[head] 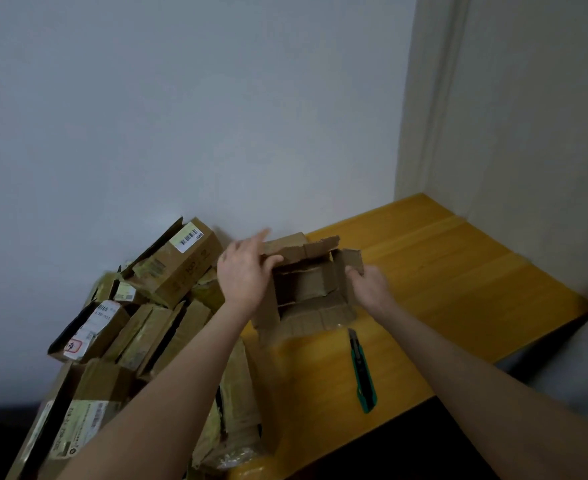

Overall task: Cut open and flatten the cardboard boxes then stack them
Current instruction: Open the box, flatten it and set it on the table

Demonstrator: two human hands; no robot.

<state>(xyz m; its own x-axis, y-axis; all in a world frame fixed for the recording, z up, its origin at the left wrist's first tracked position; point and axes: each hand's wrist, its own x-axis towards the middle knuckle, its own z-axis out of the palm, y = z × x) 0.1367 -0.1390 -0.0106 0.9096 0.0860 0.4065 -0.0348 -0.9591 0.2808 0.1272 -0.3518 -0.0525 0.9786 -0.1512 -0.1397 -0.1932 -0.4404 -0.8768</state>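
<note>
knife (362, 372): nearest us on the table (458, 278), lying loose with neither hand on it; we judge the cutting of this box is done or paused.
open box (308, 287): just beyond the knife on the table's left part, flaps up and torn, walls standing, not flat yet.
left hand (244, 271): clamped on the box's left flap, thumb hooked over its edge.
right hand (368, 289): pinching the right flap; our hands are apart, one on each side.
step: we judge we are prying the walls open to flatten it.
pile of boxes (129, 327): left of the table, running far to the wall, mostly box-shaped.
progress: early, we think; we see no tidy flat stack, so most of the work is left.
</note>
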